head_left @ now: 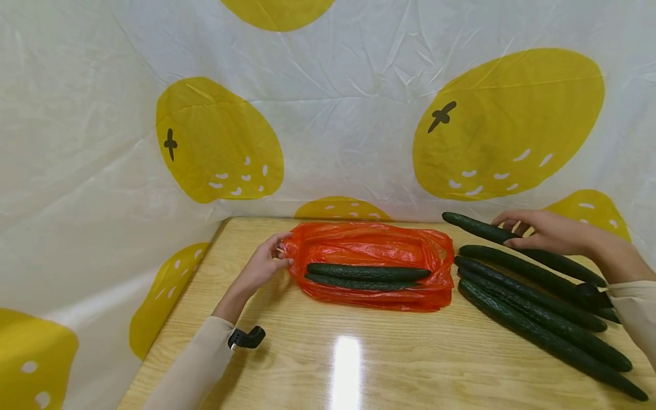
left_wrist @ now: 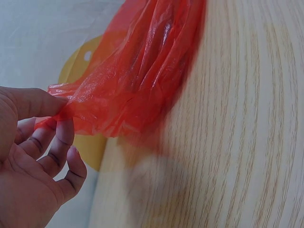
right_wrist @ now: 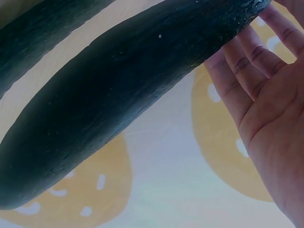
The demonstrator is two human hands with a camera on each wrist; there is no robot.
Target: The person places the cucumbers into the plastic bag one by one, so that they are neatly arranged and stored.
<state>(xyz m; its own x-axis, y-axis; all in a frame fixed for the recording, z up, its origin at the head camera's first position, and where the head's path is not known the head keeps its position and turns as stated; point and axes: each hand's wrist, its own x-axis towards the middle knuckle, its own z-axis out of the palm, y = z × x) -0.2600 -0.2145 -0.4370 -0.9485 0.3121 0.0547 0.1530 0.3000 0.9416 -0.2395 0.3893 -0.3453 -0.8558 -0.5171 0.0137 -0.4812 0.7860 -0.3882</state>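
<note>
My left hand (head_left: pixel 262 263) pinches the left end of a red plastic bag (head_left: pixel 366 300) between thumb and fingers. In the left wrist view the gathered film (left_wrist: pixel 128 95) runs out from those fingertips. The bag lies spread with its mouth facing up, and two dark green cucumbers (head_left: pixel 369 273) rest side by side inside it. At the right, my right hand (head_left: pixel 553 230) holds another long cucumber (head_left: pixel 471 226) by its middle, thumb on the near side. Seen from the right wrist, the fingers reach along the underside of this cucumber (right_wrist: pixel 118 85).
Several more cucumbers (head_left: pixel 533 307) lie in a slanting row on the wooden table (head_left: pixel 297 353), right of the bag and below my right hand. A white sheet (head_left: pixel 348 142) printed with yellow fruit hangs behind the table and along its left side.
</note>
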